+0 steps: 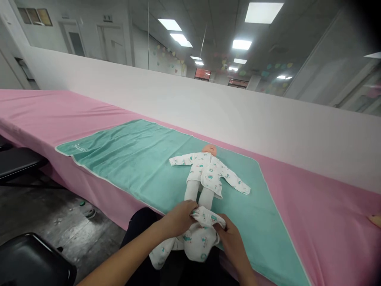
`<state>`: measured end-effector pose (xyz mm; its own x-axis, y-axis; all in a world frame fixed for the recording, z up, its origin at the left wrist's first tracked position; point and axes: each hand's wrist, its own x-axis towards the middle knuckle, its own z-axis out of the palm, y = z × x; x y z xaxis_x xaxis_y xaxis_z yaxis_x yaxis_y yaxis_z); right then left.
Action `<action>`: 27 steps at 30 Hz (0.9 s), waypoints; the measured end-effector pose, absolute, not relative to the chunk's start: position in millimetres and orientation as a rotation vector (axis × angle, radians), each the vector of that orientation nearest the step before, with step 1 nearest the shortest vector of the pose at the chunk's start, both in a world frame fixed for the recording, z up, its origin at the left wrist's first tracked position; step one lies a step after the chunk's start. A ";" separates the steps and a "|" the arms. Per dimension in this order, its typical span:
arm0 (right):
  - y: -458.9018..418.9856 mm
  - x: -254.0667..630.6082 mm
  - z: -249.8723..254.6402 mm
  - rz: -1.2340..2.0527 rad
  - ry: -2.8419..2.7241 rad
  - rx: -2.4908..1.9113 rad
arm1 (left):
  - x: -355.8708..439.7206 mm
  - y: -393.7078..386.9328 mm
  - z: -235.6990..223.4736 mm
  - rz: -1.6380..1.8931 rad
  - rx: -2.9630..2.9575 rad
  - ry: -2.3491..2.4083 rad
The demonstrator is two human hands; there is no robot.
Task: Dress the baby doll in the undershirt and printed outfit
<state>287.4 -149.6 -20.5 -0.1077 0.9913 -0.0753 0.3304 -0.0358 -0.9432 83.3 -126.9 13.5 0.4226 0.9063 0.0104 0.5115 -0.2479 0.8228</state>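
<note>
A baby doll lies on its back on a green blanket, its white legs stretched toward me. It wears a white printed baby jacket with the sleeves spread out. At the doll's feet I hold a pair of matching printed baby pants by the gathered waistband. My left hand pinches the waistband's left side, and my right hand grips its right side. The pants' legs hang over the table's front edge. The waistband hides the ends of the doll's legs.
A pink tablecloth covers the long table under the blanket. Behind it runs a white wall with a large glass pane above. Black chairs stand at the left, and a bottle is on the floor.
</note>
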 end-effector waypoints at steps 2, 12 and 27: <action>-143.4 291.0 -28.6 1.103 -1.574 -1.464 | 91.6 -120.7 8.1 0.626 2.003 1.364; -115.3 301.9 -35.4 1.141 -1.501 -1.319 | 116.6 -113.3 43.0 0.515 1.911 1.346; -161.5 321.0 27.2 1.226 -1.820 -0.825 | 125.7 -155.7 123.8 0.399 1.951 0.998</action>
